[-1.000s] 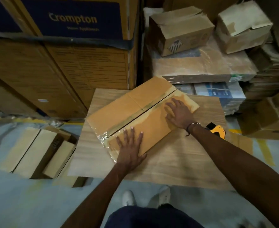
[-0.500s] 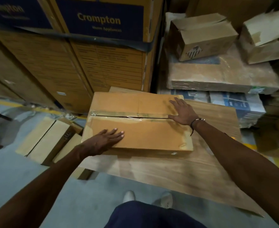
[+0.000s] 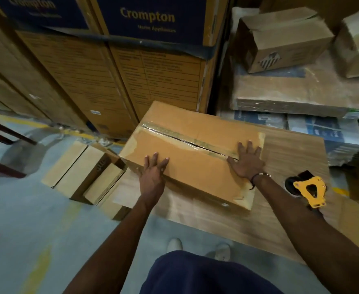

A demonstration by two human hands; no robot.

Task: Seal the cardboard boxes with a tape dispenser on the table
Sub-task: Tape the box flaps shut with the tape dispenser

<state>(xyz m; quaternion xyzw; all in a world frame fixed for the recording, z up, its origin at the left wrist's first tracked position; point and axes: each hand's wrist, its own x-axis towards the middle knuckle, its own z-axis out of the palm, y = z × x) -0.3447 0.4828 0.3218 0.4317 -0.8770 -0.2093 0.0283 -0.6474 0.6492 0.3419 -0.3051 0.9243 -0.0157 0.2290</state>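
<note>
Keep both palms flat, fingers spread and straight: left hand [image 3: 153, 177] at the near edge of the cardboard box [image 3: 193, 158] on the table [image 3: 291, 209], right hand [image 3: 247, 161] on the tape seam [image 3: 185, 139]. Press along the 1 seam to flatten wrinkles, tape dispenser [image 3: 308, 189] lying just right, untouched.

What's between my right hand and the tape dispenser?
In the head view, only bare wooden table separates the right hand from the yellow tape dispenser.
</note>
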